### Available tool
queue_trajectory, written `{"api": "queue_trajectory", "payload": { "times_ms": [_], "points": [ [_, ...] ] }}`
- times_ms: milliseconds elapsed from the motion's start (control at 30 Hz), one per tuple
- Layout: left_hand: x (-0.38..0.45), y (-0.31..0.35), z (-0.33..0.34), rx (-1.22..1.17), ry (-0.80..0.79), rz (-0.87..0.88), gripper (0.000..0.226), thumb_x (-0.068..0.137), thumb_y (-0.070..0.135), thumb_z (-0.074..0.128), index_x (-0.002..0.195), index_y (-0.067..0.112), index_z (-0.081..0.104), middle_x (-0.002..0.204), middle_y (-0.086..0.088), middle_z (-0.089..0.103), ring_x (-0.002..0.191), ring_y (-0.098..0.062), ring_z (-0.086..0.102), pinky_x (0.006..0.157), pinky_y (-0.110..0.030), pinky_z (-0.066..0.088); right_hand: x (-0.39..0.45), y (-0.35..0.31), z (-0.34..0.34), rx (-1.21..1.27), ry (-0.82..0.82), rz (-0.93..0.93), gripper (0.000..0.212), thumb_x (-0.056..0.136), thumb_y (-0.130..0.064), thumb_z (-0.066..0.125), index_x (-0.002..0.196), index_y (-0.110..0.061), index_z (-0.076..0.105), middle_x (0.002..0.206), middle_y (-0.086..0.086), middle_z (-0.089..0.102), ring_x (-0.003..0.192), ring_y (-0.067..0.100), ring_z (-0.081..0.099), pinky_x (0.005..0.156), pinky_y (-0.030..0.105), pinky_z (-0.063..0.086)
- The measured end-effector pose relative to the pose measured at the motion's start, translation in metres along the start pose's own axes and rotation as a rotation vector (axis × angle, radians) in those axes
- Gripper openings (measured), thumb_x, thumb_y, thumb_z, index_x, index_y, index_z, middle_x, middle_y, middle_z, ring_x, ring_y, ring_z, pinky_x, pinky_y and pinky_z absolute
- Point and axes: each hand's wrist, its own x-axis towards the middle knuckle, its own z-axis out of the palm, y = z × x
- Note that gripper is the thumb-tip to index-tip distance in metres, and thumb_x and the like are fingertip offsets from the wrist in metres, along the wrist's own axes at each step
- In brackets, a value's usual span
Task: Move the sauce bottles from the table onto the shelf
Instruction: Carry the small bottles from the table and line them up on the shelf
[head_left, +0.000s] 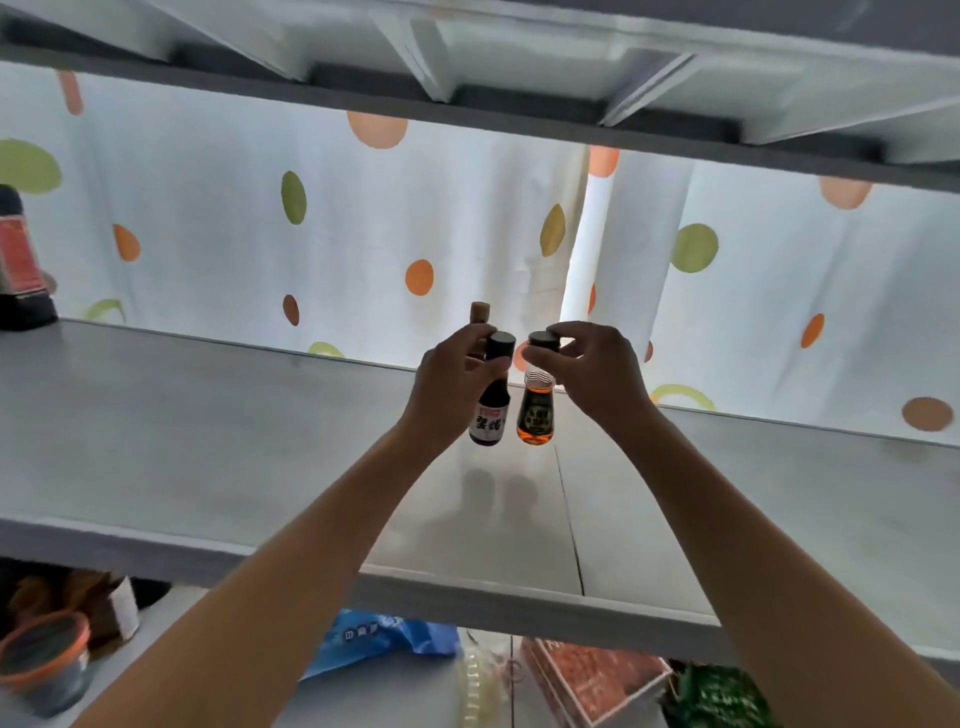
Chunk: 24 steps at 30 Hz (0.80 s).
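Note:
My left hand (451, 384) grips the neck of a small dark sauce bottle (490, 410) with a black cap and a white label. My right hand (587, 371) pinches the black cap of a small amber sauce bottle (536, 415) with a dark label. Both bottles hang side by side just above the grey shelf board (208, 441), near its middle and toward the back. A third bottle with a tan cap (480, 312) shows behind my left hand, mostly hidden. A large dark bottle with a red label (21, 265) stands at the shelf's far left.
A white curtain with orange and green dots (311, 218) hangs behind the shelf. Another shelf board (519, 78) sits overhead. Below are a blue bag (374, 639), an orange-rimmed container (44, 660), a reddish box (597, 680) and green packaging (722, 696).

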Motion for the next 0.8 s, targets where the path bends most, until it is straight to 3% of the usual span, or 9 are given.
{"api": "queue_trajectory", "payload": {
  "times_ms": [233,333,467,567,633,700,800],
  "points": [
    [0.007,-0.03,0.027,0.074,0.09,-0.056,0.032,0.088,0.019,0.068,0.119,0.013,0.062,0.102,0.001,0.072,0.092,-0.012,0.068,0.086,-0.033,0.054,0.017,0.03,0.024,-0.06,-0.084,-0.018,0.041,0.073,-0.056,0.075,0.104,-0.028,0.072,0.09,-0.009,0.072,0.087,0.01,0.066,0.077,0.031,0.052],
    [0.009,-0.036,0.03,0.067,0.112,-0.047,0.03,0.09,0.02,0.066,0.12,0.014,0.062,0.104,0.001,0.072,0.095,-0.01,0.068,0.086,-0.028,0.054,0.017,0.036,0.029,-0.026,-0.073,-0.002,0.039,0.075,-0.055,0.074,0.103,-0.029,0.072,0.089,-0.01,0.071,0.081,0.01,0.066,0.073,0.031,0.053],
    [0.003,-0.044,0.036,0.075,0.017,-0.056,0.033,0.087,0.012,0.069,0.119,0.014,0.062,0.097,0.009,0.071,0.097,-0.01,0.068,0.09,-0.024,0.053,0.015,0.04,0.025,0.057,-0.122,0.033,0.045,0.08,-0.051,0.074,0.11,-0.018,0.066,0.084,-0.002,0.068,0.062,0.014,0.064,0.065,0.04,0.059],
    [0.0,-0.049,0.035,0.098,-0.013,-0.067,0.051,0.078,0.006,0.076,0.125,0.014,0.058,0.101,0.007,0.069,0.101,-0.013,0.065,0.093,-0.027,0.05,0.011,0.045,0.023,0.137,-0.234,0.135,0.063,0.084,-0.057,0.067,0.116,-0.003,0.061,0.083,0.01,0.07,0.069,0.019,0.071,0.054,0.038,0.061],
    [0.0,-0.053,0.033,0.19,-0.059,-0.05,0.059,0.074,0.009,0.08,0.127,0.018,0.056,0.107,0.006,0.066,0.104,-0.013,0.061,0.09,-0.024,0.046,0.007,0.051,0.023,0.165,-0.305,0.166,0.065,0.084,-0.058,0.067,0.111,0.001,0.063,0.085,0.017,0.069,0.074,0.021,0.072,0.051,0.035,0.06],
    [-0.003,-0.059,0.034,0.281,-0.077,-0.034,0.056,0.072,0.012,0.082,0.121,0.025,0.058,0.108,0.006,0.062,0.1,-0.014,0.06,0.085,-0.025,0.046,0.001,0.057,0.023,0.175,-0.394,0.162,0.048,0.084,-0.045,0.073,0.101,-0.001,0.067,0.086,0.019,0.068,0.078,0.025,0.071,0.056,0.041,0.062],
    [-0.002,-0.063,0.039,0.319,-0.063,-0.047,0.056,0.071,0.011,0.082,0.119,0.029,0.059,0.105,0.004,0.059,0.091,-0.017,0.06,0.082,-0.031,0.051,-0.009,0.066,0.028,0.197,-0.475,0.16,0.024,0.08,-0.012,0.077,0.103,-0.009,0.072,0.086,0.007,0.071,0.076,0.023,0.068,0.061,0.042,0.062]
  ]
}}
